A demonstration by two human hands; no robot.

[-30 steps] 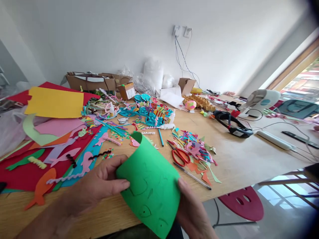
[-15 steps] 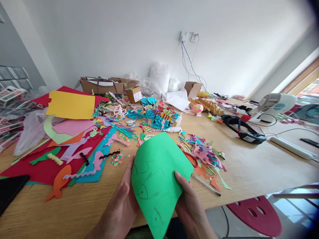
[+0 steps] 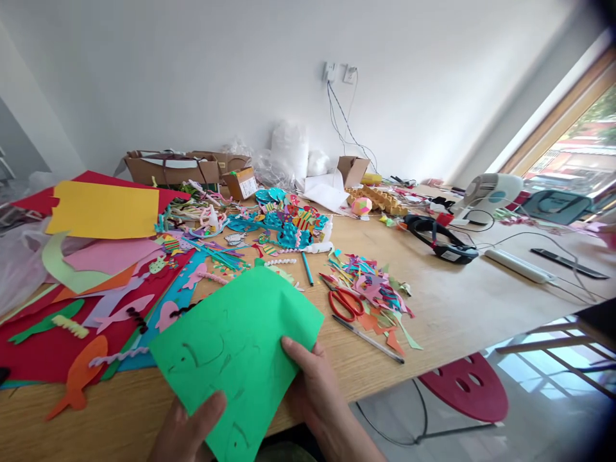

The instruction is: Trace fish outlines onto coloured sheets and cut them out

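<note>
The green sheet (image 3: 250, 333) is over the near edge of the bench (image 3: 443, 314), held between two bare hands. The right hand (image 3: 315, 385) grips its right side, thumb on the upper face and fingers beneath. The left hand (image 3: 192, 427) pinches the lower left edge, thumb on top; its fingers are largely hidden. The sheet is slightly bent. Dark outlines with eye-like dots are marked on it, so drawing is at least partly done; whether every outline is complete cannot be told. No cut is seen along these marks, and cutting is judged not begun on this sheet. The scissors (image 3: 335, 289) lie on the bench, out of the hands, beside the pen (image 3: 368, 339) and a heap of paper scraps (image 3: 373, 282). Finished cut-outs are present at the left: a green fish (image 3: 45, 319) and a pink fish (image 3: 122, 311) on the red sheet (image 3: 29, 359), and an orange fish (image 3: 79, 375) at its near edge. A yellow fuzzy stem (image 3: 70, 326) lies against the green fish; whether it is fastened cannot be determined.
</note>
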